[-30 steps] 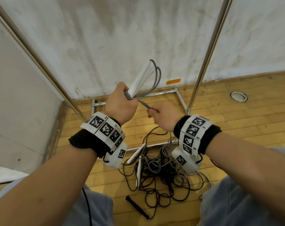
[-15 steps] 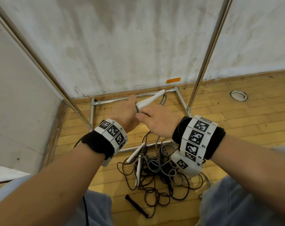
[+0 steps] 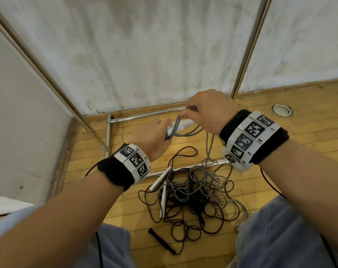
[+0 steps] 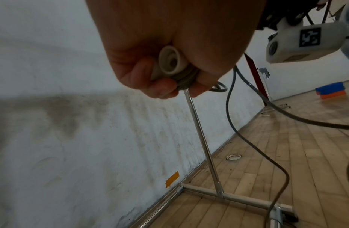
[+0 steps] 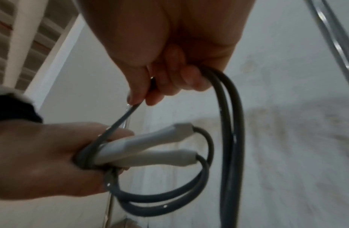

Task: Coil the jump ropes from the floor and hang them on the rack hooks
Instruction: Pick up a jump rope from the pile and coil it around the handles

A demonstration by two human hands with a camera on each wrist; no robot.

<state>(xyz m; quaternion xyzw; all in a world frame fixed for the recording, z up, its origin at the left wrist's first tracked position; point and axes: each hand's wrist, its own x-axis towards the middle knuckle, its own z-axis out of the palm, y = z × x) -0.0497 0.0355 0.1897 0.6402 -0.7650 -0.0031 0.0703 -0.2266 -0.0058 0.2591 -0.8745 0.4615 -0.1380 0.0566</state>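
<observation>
Wooden flooring meets a stained white wall, with the rack standing against it; no hooks are in view. We note a tangled pile of ropes on the floor below the hands. Our left hand grips both white handles of the grey rope with several wraps. Our right hand pinches the cord, fingers curled round it. We judge winding is under way: keep each turn taut, lay it beside the last, and let the slack feed freely from the floor
</observation>
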